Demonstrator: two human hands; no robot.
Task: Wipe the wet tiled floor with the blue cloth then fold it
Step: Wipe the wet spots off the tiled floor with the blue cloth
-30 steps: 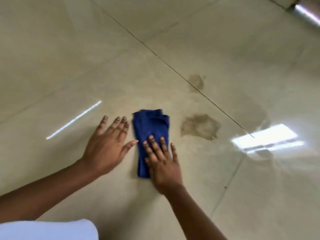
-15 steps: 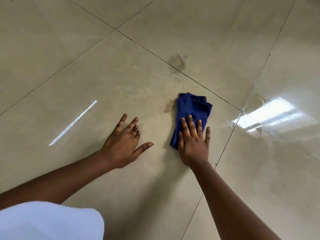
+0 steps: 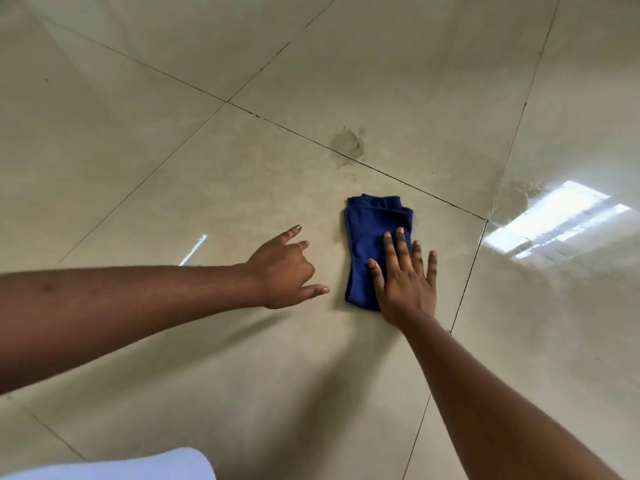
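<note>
The blue cloth, folded into a narrow pad, lies flat on the glossy beige tiled floor. My right hand presses flat on the cloth's right half, fingers spread and pointing away from me. My left hand hovers just left of the cloth, apart from it, with thumb and forefinger stretched out and the other fingers curled; it holds nothing. A wet patch sits on a grout line beyond the cloth. Faint damp smears run between that patch and the cloth.
More wet marks show at the right beside a bright reflection of a ceiling light. Dark grout lines cross the floor. A white garment edge fills the bottom left corner.
My right hand has slid the cloth over the large wet patch, which is gone from view. My left hand lifted off the floor and partly curled its fingers.
</note>
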